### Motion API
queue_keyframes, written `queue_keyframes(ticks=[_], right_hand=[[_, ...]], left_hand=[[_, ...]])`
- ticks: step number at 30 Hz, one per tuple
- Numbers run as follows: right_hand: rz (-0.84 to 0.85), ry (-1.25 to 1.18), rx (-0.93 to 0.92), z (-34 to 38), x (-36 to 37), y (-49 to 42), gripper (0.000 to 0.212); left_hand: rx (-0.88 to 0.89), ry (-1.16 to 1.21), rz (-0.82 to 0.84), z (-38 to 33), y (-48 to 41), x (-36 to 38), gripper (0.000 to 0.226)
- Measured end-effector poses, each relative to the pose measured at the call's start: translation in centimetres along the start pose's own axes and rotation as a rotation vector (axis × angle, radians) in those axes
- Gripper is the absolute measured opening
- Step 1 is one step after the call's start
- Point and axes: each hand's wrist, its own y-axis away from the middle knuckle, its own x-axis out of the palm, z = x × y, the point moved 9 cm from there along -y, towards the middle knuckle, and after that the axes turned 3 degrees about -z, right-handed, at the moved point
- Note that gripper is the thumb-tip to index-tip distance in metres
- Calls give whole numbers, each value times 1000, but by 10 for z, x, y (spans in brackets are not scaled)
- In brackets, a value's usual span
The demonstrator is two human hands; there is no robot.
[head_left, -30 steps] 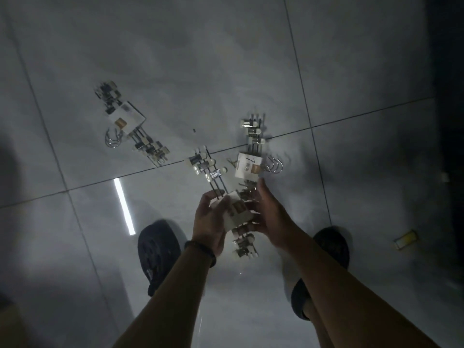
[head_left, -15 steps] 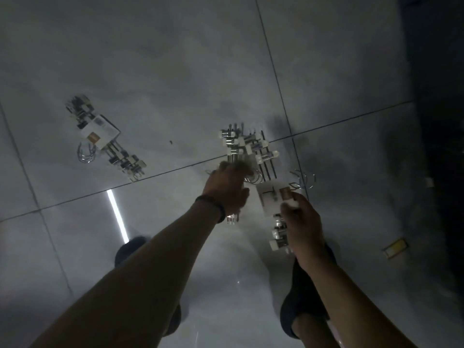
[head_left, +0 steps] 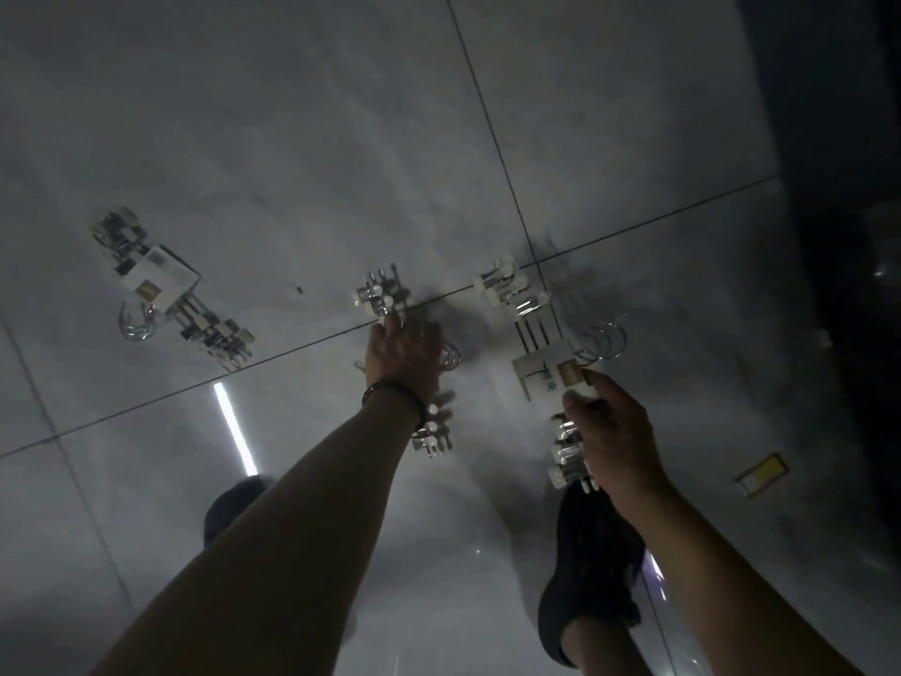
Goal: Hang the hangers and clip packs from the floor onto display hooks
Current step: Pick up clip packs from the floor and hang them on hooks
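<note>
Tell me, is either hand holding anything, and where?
The right hand grips a hanger pack at its white card label. The left hand covers the middle of a second pack; its grip is hidden.

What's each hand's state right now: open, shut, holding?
Left hand: lies over the middle pack; its fingers are hidden, so the grip cannot be told.
Right hand: closed, holding the right pack at its card.

left pack (head_left: 170,290): on the floor (head_left: 292,139), nine o'clock of our middle pack (head_left: 382,297).
middle pack: under our left hand (head_left: 402,353).
right pack (head_left: 546,378): three o'clock of it, in our right hand (head_left: 614,431).
</note>
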Motion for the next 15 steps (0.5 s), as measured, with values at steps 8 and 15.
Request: queue_keyframes(ticks=[8, 15], right_hand=[[185, -42, 41, 6, 3, 29, 28], [194, -85, 50, 50, -13, 68, 28]], left_hand=[[-244, 201, 132, 32, 22, -4, 52], [-422, 353, 222, 65, 81, -61, 71]])
